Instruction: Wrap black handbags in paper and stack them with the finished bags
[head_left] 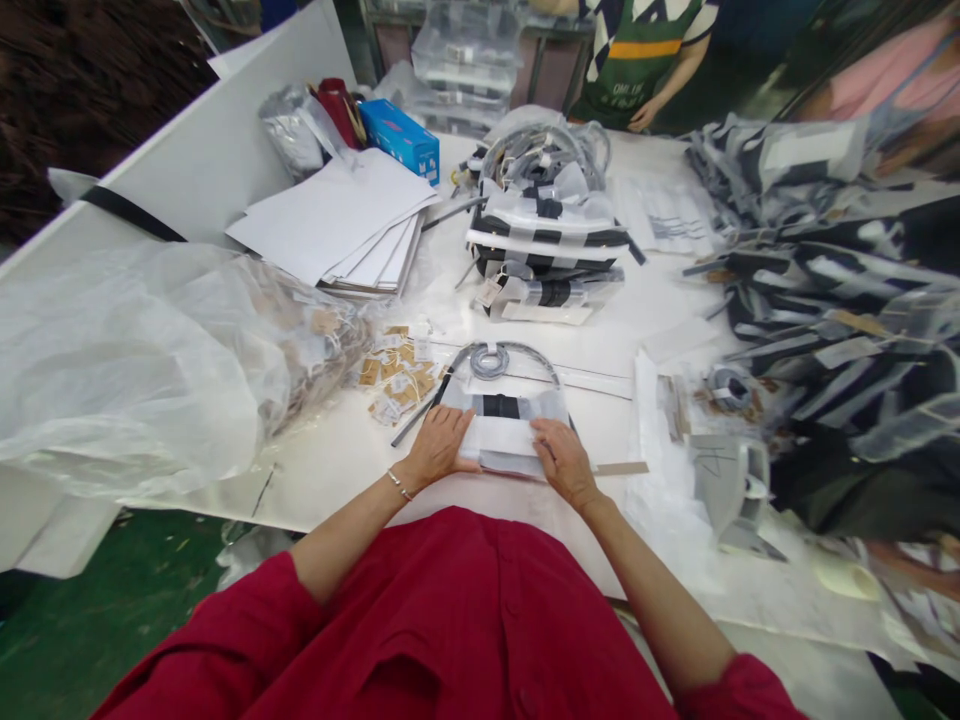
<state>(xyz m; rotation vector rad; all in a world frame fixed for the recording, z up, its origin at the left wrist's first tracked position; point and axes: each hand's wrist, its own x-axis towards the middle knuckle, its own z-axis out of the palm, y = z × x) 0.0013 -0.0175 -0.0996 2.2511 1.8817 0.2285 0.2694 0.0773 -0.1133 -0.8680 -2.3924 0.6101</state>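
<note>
A black and white handbag [499, 405] lies on the table right in front of me, its wrapped handle arching away and a small coiled grey ring [489, 361] inside the arch. White wrapping paper [504, 437] covers its near part. My left hand [442, 442] grips the left end, thumb along the near edge. At the other end, my right hand [564, 462] has its bent fingers over the paper, holding that side. The bag's underside is hidden.
Behind stand several wrapped handbags [551, 240]. Brown tags [399, 372] lie left, near a large plastic bag [142, 360]; white sheets [330, 215] and a blue box [401, 140] sit farther back. A grey tape dispenser [727, 485] and piled bags [840, 300] are right. Co-workers stand across the table.
</note>
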